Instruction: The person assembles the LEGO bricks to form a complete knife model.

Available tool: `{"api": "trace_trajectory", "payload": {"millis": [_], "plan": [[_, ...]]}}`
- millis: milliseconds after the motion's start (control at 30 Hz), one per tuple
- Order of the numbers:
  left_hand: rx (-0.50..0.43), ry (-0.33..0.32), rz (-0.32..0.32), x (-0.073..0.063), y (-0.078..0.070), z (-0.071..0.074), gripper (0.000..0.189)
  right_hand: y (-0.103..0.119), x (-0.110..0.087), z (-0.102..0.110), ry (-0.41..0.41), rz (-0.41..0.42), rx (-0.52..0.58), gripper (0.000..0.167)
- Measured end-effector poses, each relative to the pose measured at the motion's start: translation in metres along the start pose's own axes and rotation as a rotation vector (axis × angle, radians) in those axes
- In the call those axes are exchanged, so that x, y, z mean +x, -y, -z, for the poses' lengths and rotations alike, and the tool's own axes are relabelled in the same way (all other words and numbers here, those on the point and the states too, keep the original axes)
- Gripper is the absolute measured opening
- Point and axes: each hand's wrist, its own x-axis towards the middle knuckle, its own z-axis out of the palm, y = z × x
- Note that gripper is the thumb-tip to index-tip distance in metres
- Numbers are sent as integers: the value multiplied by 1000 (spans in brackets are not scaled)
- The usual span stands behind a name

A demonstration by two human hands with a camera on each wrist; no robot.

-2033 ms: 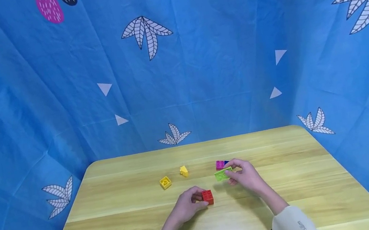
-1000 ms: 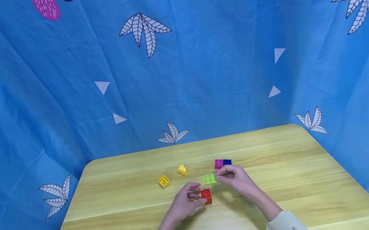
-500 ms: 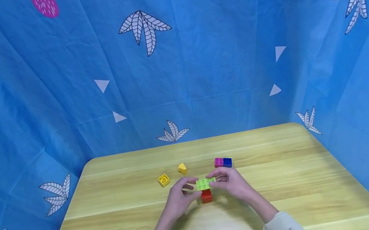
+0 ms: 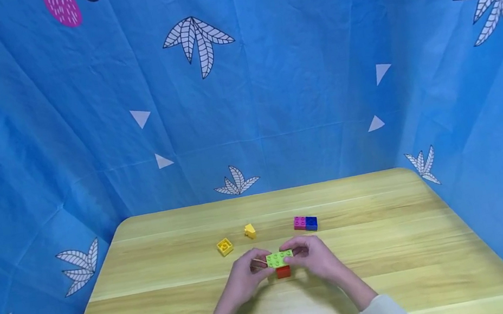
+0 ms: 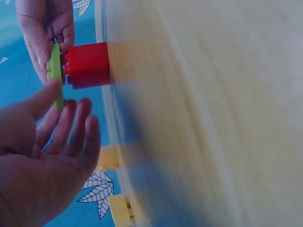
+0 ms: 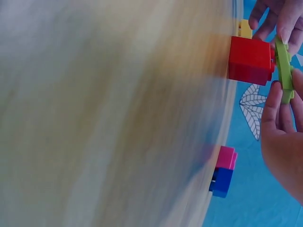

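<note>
Off to the left, a yellow brick (image 4: 224,247) and a yellow wedge (image 4: 251,232) lie beyond the left hand (image 4: 242,278), which pinches one end of a green plate (image 4: 276,259). That's held just over the red brick (image 4: 283,272), its other end pinched by the right hand (image 4: 318,260); behind, pink (image 4: 299,223) and blue bricks (image 4: 311,224) touch.

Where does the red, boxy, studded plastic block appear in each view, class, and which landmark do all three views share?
Head: the red block is at lower middle.
Left wrist: the red block is at upper left.
Right wrist: the red block is at upper right.
Shared landmark: the flat lime-green studded plastic plate, close to the block.
</note>
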Motion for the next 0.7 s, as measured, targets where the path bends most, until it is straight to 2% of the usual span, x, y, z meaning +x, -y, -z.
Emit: {"api": "trace_trajectory", "payload": {"millis": [200,433,700], "plan": [[-62,32,23,0,3,-2,32,3,-2,-1,-2,14,-18,27],[-89,68,49,0,5,-2,28,4,-6,0,30,6,36,30],[-159,76,45,-2,2,-3,26,2,-4,0,54,-7,73,29]]}}
